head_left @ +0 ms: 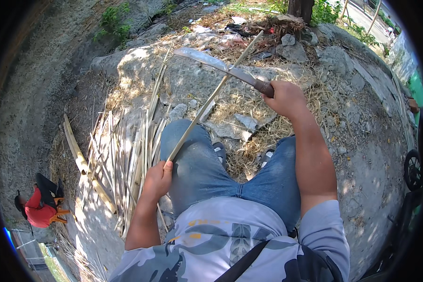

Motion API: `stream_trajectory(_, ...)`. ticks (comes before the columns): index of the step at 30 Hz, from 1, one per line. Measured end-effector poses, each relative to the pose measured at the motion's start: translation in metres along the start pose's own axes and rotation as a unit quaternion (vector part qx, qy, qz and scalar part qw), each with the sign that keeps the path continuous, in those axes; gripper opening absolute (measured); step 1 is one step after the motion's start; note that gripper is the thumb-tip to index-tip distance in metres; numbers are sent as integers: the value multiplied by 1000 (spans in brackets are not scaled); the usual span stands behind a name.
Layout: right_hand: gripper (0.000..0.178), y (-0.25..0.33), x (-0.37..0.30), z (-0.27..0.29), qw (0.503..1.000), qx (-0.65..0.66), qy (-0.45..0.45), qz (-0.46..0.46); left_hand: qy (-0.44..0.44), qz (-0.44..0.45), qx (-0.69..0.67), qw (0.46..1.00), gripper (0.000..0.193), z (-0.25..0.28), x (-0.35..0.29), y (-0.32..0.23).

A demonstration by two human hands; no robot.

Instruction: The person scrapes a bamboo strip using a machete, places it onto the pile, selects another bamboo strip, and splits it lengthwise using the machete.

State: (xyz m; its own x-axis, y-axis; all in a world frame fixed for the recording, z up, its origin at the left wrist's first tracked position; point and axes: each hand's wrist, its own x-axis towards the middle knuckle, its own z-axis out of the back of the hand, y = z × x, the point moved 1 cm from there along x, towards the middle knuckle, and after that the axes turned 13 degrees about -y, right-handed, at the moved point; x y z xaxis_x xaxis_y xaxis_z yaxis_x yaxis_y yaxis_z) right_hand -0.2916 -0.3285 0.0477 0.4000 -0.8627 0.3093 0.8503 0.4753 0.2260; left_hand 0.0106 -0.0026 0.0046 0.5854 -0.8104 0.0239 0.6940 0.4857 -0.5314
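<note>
My left hand is closed around the near end of a long, thin bamboo strip, beside my left knee. The strip slants up and away to the right, over my left thigh. My right hand grips the dark handle of a machete, its broad blade pointing left. Blade and strip cross a little left of the handle and look to be touching there. Whether the edge has bitten into the bamboo, I cannot tell.
Many split bamboo strips lie left of my legs, with a thicker bamboo pole beyond. A person in red sits on an orange stool at far left. Rocks and pale shavings cover the ground ahead. A wheel shows at right.
</note>
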Motion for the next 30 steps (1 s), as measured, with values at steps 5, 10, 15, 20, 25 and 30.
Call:
stream_trajectory(5,26,23,-12,-7,994,14,19,109,-18,-14,7,1000,47,-4,-1,2)
stream_trajectory(10,23,49,-16,-18,969,17,-10,245,-23,-22,15,999,46,-4,-2,6)
stream_trajectory(15,23,-11,12,-30,995,35,-74,63,-46,-49,-11,998,47,-11,-6,12)
stream_trajectory(20,23,-12,8,-29,997,16,-68,-40,-35,-42,-14,998,47,-11,1,13)
stream_trajectory(25,26,-1,6,-10,997,49,-25,-49,-33,-30,-23,999,47,-8,-2,18)
stream_trajectory(30,25,0,6,-11,997,40,-19,-60,-31,-24,-21,999,47,-8,-2,13)
